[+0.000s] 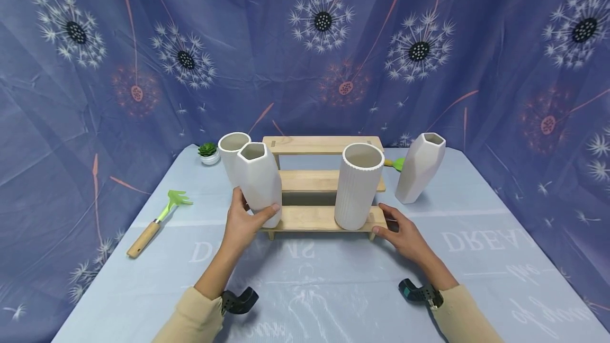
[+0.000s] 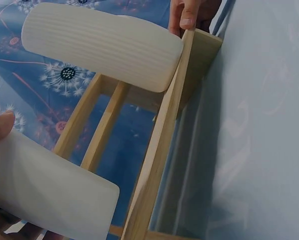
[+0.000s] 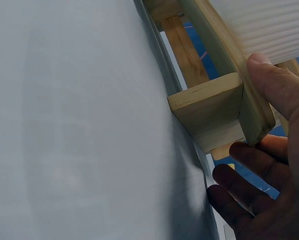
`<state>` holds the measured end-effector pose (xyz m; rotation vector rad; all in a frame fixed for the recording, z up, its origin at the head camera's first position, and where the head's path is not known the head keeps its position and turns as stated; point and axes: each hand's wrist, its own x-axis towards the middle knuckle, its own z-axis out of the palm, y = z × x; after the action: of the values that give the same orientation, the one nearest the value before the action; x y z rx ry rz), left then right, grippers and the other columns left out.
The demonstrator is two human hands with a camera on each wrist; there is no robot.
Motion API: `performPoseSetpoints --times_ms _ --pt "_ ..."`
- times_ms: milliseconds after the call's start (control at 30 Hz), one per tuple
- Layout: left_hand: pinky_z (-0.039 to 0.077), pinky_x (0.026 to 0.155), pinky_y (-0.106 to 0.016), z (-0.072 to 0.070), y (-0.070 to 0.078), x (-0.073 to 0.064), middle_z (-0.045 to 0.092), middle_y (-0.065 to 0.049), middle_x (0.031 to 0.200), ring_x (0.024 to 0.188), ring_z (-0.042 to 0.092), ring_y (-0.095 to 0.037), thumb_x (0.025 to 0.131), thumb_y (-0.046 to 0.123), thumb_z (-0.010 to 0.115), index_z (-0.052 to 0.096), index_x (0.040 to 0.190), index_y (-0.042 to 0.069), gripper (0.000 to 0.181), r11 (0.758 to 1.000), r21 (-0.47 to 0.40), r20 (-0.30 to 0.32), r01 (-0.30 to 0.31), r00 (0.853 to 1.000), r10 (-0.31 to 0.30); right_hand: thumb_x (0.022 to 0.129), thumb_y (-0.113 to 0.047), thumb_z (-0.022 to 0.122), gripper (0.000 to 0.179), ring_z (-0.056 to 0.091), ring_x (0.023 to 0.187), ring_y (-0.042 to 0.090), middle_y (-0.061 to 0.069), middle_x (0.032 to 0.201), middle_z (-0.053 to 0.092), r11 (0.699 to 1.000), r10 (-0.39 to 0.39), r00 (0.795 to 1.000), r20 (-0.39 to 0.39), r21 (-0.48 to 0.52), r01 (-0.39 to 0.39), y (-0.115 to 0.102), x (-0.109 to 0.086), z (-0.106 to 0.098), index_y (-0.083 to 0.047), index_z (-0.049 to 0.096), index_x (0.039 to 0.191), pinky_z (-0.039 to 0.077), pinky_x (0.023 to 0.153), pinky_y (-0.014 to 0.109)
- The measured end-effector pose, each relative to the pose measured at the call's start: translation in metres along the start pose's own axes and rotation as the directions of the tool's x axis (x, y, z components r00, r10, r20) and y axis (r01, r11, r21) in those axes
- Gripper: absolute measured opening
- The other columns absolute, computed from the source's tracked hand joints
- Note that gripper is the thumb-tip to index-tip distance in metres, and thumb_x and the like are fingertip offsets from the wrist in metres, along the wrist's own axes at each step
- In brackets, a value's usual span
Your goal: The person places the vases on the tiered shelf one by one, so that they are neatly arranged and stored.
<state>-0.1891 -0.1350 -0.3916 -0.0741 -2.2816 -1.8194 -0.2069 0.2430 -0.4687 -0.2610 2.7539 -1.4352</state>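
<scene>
My left hand (image 1: 244, 224) grips a white faceted vase (image 1: 261, 180) low on its body, thumb across the front. The vase overlaps the left end of the lowest step of a wooden tiered stand (image 1: 307, 218). In the left wrist view its base (image 2: 89, 205) is beside that step. At the stand's right end, my right hand (image 1: 405, 233) pinches the lowest step, its thumb (image 3: 274, 82) on top and a finger against the end. A white ribbed cylindrical vase (image 1: 357, 195) stands on the same step, just left of the right hand.
Behind the left-hand vase stands another white round vase (image 1: 231, 155), beside a small potted succulent (image 1: 208, 153). A green hand rake with wooden handle (image 1: 145, 238) lies at left. To the right are a tilted-looking faceted vase (image 1: 419, 169) and a partly hidden green tool (image 1: 398, 164).
</scene>
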Motion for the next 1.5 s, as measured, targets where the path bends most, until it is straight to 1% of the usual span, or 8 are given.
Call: performPoseSetpoints --times_ms 67,267,433,633,767,1067,1367,1500 --pt "0.037 0.100 -0.046 0.004 0.000 0.001 0.048 -0.008 0.134 0.121 0.047 -0.026 0.074 0.023 0.081 0.033 0.137 0.015 0.080 1.000 -0.007 0.009 0.002 1.000 -0.002 0.083 -0.046 0.067 0.079 0.054 0.119 0.039 0.021 0.139 0.046 1.000 0.003 1.000 0.000 0.001 -0.003 0.000 0.000 0.000 -0.011 0.033 0.146 0.049 0.093 0.048" --pt "0.035 0.101 -0.044 0.016 -0.001 0.005 0.049 -0.010 0.133 0.122 0.047 -0.026 0.074 0.021 0.081 0.035 0.135 0.011 0.077 1.000 -0.029 0.040 0.008 0.999 -0.007 0.082 -0.049 0.067 0.081 0.053 0.120 0.039 0.020 0.140 0.046 1.000 0.020 1.000 0.004 0.002 -0.020 0.001 -0.001 0.001 -0.012 0.033 0.146 0.048 0.094 0.048" --pt "0.033 0.102 -0.043 0.025 0.002 0.007 0.048 -0.008 0.133 0.122 0.046 -0.025 0.074 0.021 0.081 0.035 0.134 0.011 0.077 0.999 -0.050 0.060 0.016 0.998 -0.013 0.083 -0.047 0.068 0.080 0.053 0.120 0.039 0.021 0.139 0.046 1.000 0.001 1.000 -0.003 0.006 -0.001 0.000 0.000 0.001 -0.012 0.034 0.146 0.048 0.094 0.048" --pt "0.033 0.106 -0.047 0.035 0.003 0.010 0.048 -0.009 0.134 0.124 0.046 -0.026 0.073 0.025 0.082 0.035 0.136 0.012 0.079 0.999 -0.040 0.082 0.016 0.997 -0.013 0.083 -0.045 0.068 0.078 0.055 0.118 0.038 0.021 0.138 0.047 1.000 -0.016 1.000 -0.008 0.006 0.016 0.000 0.000 0.000 -0.011 0.034 0.145 0.048 0.093 0.049" --pt "0.033 0.106 -0.049 0.040 0.002 0.011 0.047 -0.008 0.134 0.124 0.046 -0.027 0.073 0.026 0.082 0.034 0.136 0.013 0.081 1.000 -0.022 0.089 0.013 0.996 -0.011 0.083 -0.045 0.068 0.079 0.055 0.118 0.038 0.020 0.137 0.048 1.000 -0.018 1.000 -0.009 0.002 0.018 0.000 0.000 0.000 -0.011 0.034 0.145 0.047 0.094 0.049" --pt "0.035 0.104 -0.049 0.050 0.001 0.012 0.047 -0.009 0.134 0.124 0.047 -0.028 0.072 0.025 0.082 0.033 0.138 0.012 0.084 1.000 -0.003 0.085 0.012 0.996 -0.012 0.083 -0.046 0.067 0.080 0.054 0.119 0.039 0.020 0.138 0.047 1.000 -0.008 1.000 -0.006 0.001 0.008 0.001 0.000 0.000 -0.011 0.034 0.146 0.047 0.094 0.050" --pt "0.035 0.106 -0.049 0.055 0.002 0.013 0.047 -0.010 0.135 0.126 0.047 -0.027 0.071 0.028 0.083 0.031 0.139 0.014 0.086 0.999 -0.010 0.111 0.030 0.993 -0.029 0.083 -0.046 0.067 0.078 0.054 0.119 0.038 0.020 0.139 0.047 1.000 -0.010 1.000 -0.006 -0.005 0.010 0.002 0.000 0.000 -0.013 0.033 0.146 0.048 0.092 0.048" --pt "0.035 0.107 -0.049 0.056 0.001 0.013 0.046 -0.010 0.137 0.128 0.045 -0.027 0.072 0.026 0.083 0.029 0.141 0.015 0.088 0.999 -0.003 0.114 0.037 0.993 -0.036 0.084 -0.044 0.067 0.078 0.054 0.118 0.039 0.020 0.139 0.047 1.000 -0.018 1.000 -0.004 0.003 0.018 0.001 0.000 0.000 -0.012 0.033 0.146 0.049 0.092 0.048"
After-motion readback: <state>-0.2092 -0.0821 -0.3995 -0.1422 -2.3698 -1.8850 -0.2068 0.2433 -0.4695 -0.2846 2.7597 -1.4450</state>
